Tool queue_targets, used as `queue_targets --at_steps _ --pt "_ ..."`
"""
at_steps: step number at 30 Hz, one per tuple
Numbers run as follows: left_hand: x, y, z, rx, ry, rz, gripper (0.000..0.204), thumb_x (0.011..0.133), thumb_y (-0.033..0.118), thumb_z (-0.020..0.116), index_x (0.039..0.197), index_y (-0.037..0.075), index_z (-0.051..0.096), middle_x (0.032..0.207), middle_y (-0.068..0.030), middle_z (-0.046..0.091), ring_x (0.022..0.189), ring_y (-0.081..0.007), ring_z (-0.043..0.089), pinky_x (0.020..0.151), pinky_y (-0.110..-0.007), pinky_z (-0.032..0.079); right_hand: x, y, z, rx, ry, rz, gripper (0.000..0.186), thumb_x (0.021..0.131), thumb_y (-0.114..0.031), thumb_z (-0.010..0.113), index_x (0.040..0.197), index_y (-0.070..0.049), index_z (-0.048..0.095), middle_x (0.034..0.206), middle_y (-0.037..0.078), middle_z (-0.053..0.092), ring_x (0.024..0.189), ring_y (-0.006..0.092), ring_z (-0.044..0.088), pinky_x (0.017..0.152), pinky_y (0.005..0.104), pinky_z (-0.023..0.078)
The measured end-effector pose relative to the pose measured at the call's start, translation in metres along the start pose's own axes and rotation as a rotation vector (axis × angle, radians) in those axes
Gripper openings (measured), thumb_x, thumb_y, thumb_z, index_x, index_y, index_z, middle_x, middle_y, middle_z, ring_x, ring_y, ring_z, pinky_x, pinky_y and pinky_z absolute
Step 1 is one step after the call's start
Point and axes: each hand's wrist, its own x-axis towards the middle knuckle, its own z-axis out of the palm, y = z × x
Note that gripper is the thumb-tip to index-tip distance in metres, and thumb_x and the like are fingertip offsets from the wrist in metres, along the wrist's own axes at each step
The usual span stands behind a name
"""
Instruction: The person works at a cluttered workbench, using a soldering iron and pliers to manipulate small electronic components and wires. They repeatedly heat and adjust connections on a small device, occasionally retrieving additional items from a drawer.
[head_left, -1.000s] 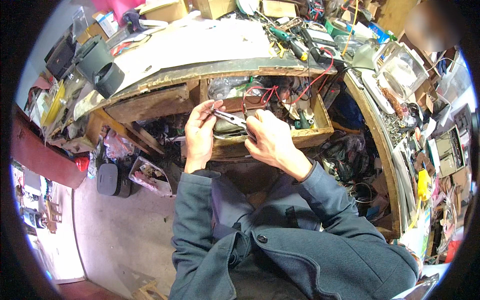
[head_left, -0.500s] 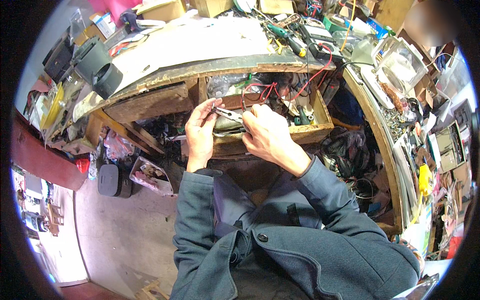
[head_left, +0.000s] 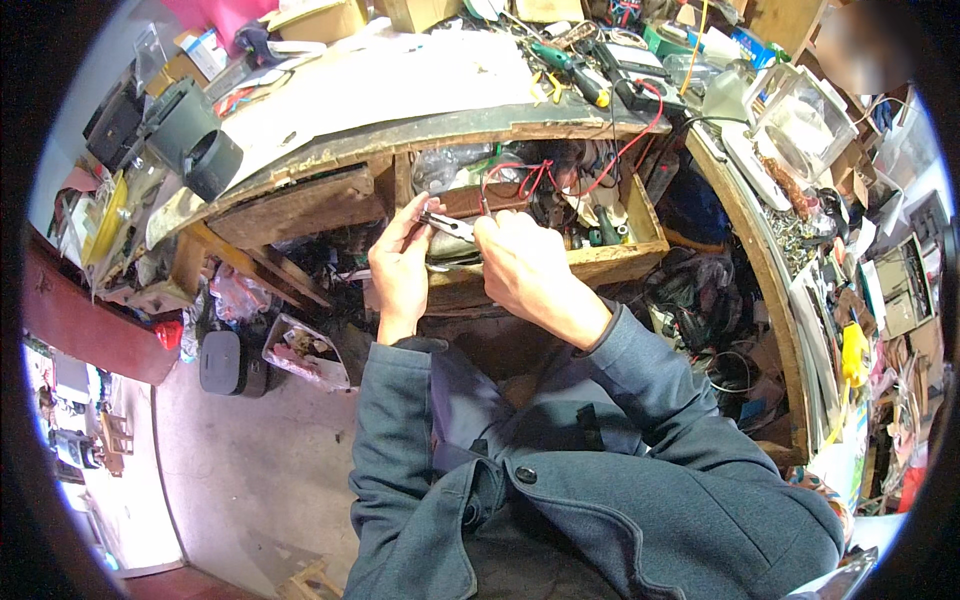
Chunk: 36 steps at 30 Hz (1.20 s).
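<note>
My right hand (head_left: 525, 270) is closed around the handles of metal pliers (head_left: 450, 227), which point left over the open wooden drawer (head_left: 610, 263). Their jaws reach the fingertips of my left hand (head_left: 400, 270), pinched on a small piece that is too small to make out. Behind my hands, red test leads (head_left: 540, 175) run through the cluttered drawer, where a green-handled tool (head_left: 605, 225) lies at the right.
The worn desk (head_left: 350, 80) carries a grey cylindrical container (head_left: 180, 120), green-and-yellow screwdrivers (head_left: 565, 65), a meter and piled clutter along the right wing. Below left stand a black case (head_left: 225, 360) and a box of scraps (head_left: 305, 355) on the concrete floor.
Both hands and the pliers have shifted slightly upward in view, my right hand also a little leftward. The grip on the pliers and the left-hand pinch are unchanged.
</note>
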Motion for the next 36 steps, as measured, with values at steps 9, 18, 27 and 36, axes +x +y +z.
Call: queue_targets --at_steps 9,18,27,36 --pt "0.001 -0.001 -0.001 -0.023 -0.015 -0.03 0.04 0.094 -0.013 0.055 0.132 -0.004 0.064 0.121 -0.0126 0.072 0.115 -0.0183 0.066 0.104 -0.029 0.049 -0.002 0.003 0.001 0.06 -0.011 -0.004 0.017 0.08 -0.008 0.064 0.09 -0.006 0.051 0.077 0.014 0.057 0.068 0.0325 0.061 0.055 0.0434 0.05" --pt "0.001 -0.001 -0.002 -0.006 -0.058 -0.005 0.038 0.097 -0.01 0.054 0.134 -0.005 0.062 0.123 -0.014 0.071 0.116 -0.0204 0.067 0.104 -0.031 0.05 -0.003 0.004 0.001 0.085 -0.029 0.012 0.015 0.081 -0.009 0.064 0.089 -0.005 0.052 0.076 0.014 0.058 0.066 0.0329 0.062 0.055 0.045 0.05" --pt "0.0 -0.002 0.002 0.019 0.015 -0.034 0.038 0.097 -0.008 0.057 0.135 -0.004 0.062 0.123 -0.0131 0.071 0.115 -0.0192 0.067 0.104 -0.03 0.05 0.0 0.009 -0.004 0.05 -0.09 0.072 0.014 0.079 -0.009 0.065 0.088 -0.005 0.055 0.08 0.015 0.06 0.076 0.0345 0.064 0.062 0.046 0.053" --pt "-0.001 0.003 0.005 -0.109 0.009 -0.063 0.041 0.096 -0.006 0.061 0.137 -0.002 0.059 0.117 -0.0117 0.07 0.109 -0.0197 0.068 0.096 -0.038 0.06 0.036 0.06 -0.031 0.156 -0.146 0.368 0.018 0.085 -0.02 0.062 0.094 -0.004 0.059 0.089 0.019 0.061 0.088 0.0386 0.063 0.079 0.0485 0.051"
